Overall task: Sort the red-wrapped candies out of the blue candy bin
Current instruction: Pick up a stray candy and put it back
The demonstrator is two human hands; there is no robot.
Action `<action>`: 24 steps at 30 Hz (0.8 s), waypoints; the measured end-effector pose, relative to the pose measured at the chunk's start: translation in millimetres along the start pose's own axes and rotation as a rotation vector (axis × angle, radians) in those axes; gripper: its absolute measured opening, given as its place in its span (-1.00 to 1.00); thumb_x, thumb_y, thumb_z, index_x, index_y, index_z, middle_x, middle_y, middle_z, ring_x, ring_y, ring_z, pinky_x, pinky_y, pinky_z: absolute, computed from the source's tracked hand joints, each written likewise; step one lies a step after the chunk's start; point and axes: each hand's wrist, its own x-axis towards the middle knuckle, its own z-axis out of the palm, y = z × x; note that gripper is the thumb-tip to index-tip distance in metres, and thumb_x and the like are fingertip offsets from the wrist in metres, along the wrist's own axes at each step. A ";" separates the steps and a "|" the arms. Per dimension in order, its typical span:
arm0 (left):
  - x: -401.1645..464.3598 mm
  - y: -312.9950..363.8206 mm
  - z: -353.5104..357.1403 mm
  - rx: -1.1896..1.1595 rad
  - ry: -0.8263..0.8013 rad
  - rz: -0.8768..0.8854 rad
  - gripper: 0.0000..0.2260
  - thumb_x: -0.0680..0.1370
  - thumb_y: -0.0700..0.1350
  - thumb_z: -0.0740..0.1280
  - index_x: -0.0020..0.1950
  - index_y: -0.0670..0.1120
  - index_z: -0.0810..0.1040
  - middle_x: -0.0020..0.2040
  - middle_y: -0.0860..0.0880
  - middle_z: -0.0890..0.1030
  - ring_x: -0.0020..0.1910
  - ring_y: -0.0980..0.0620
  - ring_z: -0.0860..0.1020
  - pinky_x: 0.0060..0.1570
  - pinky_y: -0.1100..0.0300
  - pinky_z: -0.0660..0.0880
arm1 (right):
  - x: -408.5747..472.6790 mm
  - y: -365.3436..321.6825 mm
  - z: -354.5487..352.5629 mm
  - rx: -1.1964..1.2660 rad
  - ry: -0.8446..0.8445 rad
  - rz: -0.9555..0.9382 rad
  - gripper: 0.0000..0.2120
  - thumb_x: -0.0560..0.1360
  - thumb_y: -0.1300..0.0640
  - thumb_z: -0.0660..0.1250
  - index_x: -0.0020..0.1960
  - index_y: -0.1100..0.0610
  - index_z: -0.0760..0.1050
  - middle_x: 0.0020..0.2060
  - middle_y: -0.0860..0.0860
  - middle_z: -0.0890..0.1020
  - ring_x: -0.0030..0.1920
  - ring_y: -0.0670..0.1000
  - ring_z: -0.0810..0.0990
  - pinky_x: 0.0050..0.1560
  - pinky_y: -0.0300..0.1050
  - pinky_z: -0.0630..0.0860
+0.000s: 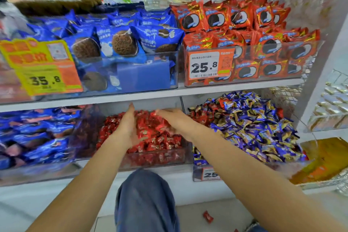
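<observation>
Both hands flat over the red candy bin [150, 156], middle of lower shelf: left hand [130, 128] and right hand [173, 118] spread, fingers straight, pinching nothing. Red-wrapped candies [207, 117] remain at the blue candy bin [252, 128] left edge. Likely light, crinkly, slippery; pinch by twisted wrapper ends.

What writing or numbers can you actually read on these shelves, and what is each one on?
"25.8": white price tag on the clear bin of red cookie packs.
"35.8": yellow and orange price sign on the bin of blue cookie packs.
"25": cut-off tag under the blue candy bin.
The Chinese print on the tags and wrappers is too small or blurred to read.
</observation>
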 end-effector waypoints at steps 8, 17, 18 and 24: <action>-15.1 -6.7 -17.3 0.114 0.154 0.257 -0.44 0.63 0.23 -0.05 0.43 -0.13 0.35 0.42 -0.10 0.39 0.43 -0.03 0.30 0.42 0.03 0.14 | -32.4 13.9 -35.0 0.275 -0.100 -0.021 -0.54 0.62 -0.11 0.09 0.43 0.09 0.31 0.41 0.11 0.39 0.38 0.06 0.39 0.43 -0.01 0.27; -78.2 -150.3 40.1 0.318 0.059 0.419 -0.68 0.64 -0.15 0.16 -0.24 -0.12 0.60 -0.42 0.04 0.58 -0.42 0.16 0.51 -0.36 0.33 0.40 | -194.1 147.3 -99.3 0.250 0.247 0.033 -0.74 0.55 0.06 0.22 0.09 0.16 0.58 -0.09 0.11 0.69 -0.21 0.03 0.64 -0.10 -0.18 0.60; -80.5 -171.1 46.1 0.356 0.034 0.370 -0.69 0.63 -0.20 0.18 -0.26 -0.12 0.59 -0.42 0.04 0.57 -0.43 0.19 0.50 -0.36 0.36 0.39 | -198.9 171.7 -101.5 0.221 0.295 0.110 -0.79 0.57 0.09 0.22 0.05 0.14 0.59 -0.11 0.10 0.69 -0.24 0.00 0.64 -0.14 -0.21 0.59; -48.7 -261.4 74.3 0.799 -0.171 0.114 -0.74 0.60 -0.16 0.22 -0.26 -0.06 0.58 -0.29 -0.04 0.62 -0.22 -0.02 0.56 -0.14 0.13 0.49 | -179.7 284.7 -104.0 0.006 0.288 0.500 -0.84 0.60 0.09 0.21 0.07 0.14 0.50 -0.14 0.04 0.62 -0.30 -0.04 0.58 -0.25 -0.23 0.48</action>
